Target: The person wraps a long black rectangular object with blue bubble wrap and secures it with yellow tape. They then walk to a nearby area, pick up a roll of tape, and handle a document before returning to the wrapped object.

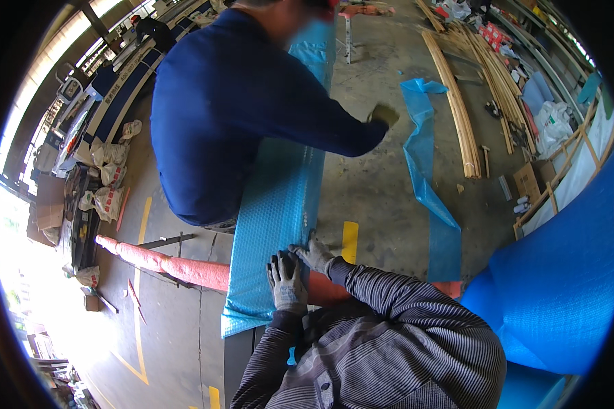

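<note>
A long piece wrapped in blue bubble wrap stretches away in front of me. My left hand, in a grey glove with dark fingertips, lies flat on the wrap near its close end, fingers spread. Just beyond it to the right, my right hand, gloved the same way, rests at the wrap's right edge. Its thumb and forefinger are apart, and the other fingers are partly hidden. Under the wrapped piece runs a support bar padded in pink. A co-worker in dark blue leans over the far part, one gloved hand held out right.
A loose strip of blue film trails over the floor at right. Bundled wooden strips lie farther right. Big blue rolls stand close on my right. White sacks and stacked material line the left. Another person is far left.
</note>
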`<action>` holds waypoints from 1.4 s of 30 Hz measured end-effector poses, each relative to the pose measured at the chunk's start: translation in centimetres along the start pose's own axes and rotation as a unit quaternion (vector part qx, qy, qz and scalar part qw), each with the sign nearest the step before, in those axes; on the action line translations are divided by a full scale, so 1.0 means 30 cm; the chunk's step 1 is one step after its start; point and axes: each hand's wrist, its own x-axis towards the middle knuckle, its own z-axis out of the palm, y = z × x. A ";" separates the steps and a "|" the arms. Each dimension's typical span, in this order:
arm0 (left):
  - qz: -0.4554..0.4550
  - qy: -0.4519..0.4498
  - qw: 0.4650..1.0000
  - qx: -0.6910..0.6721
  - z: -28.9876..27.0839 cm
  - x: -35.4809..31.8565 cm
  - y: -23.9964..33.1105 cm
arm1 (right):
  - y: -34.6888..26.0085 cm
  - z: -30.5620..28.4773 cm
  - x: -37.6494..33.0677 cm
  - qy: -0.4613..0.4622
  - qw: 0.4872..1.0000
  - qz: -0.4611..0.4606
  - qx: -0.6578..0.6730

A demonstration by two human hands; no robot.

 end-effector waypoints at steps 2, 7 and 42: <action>-0.003 -0.009 1.000 -0.014 0.001 0.001 -0.001 | 0.003 0.003 0.001 0.015 0.999 -0.010 -0.027; -0.003 -0.011 1.000 -0.016 0.001 0.002 0.001 | 0.020 0.022 0.015 0.021 1.000 -0.010 0.005; -0.006 -0.004 1.000 -0.004 -0.011 0.003 0.012 | 0.130 0.087 0.085 0.009 0.999 -0.034 0.023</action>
